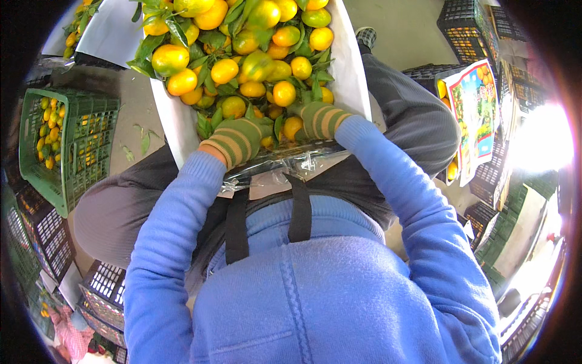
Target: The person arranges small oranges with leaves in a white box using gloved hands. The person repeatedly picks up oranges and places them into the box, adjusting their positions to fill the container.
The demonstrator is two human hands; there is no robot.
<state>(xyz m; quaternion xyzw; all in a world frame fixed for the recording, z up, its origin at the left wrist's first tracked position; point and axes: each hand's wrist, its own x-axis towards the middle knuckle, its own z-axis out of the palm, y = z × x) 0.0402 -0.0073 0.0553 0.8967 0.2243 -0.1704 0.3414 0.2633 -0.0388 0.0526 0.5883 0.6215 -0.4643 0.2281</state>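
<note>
In front of me is a crate lined with white sheeting (pixel 352 59), heaped with yellow-orange citrus fruit (pixel 224 71) and green leaves. Two fruits near the middle are blurred. Both my hands wear green gloves with tan stripes and reach into the near end of the crate. My left hand (pixel 241 139) lies low on the fruit, its fingertips among leaves. My right hand (pixel 320 120) is beside an orange fruit (pixel 292 128), its fingers partly hidden. Whether either hand grips a fruit cannot be seen. Clear plastic film (pixel 277 166) hangs over the crate's near edge.
A green plastic crate (pixel 91 136) holding citrus stands at the left. Black crates (pixel 466 32) of fruit and a colourful printed sheet (pixel 477 113) are on the right. Fallen leaves (pixel 144 142) lie on the floor. A person in pink checks (pixel 72 330) is at lower left.
</note>
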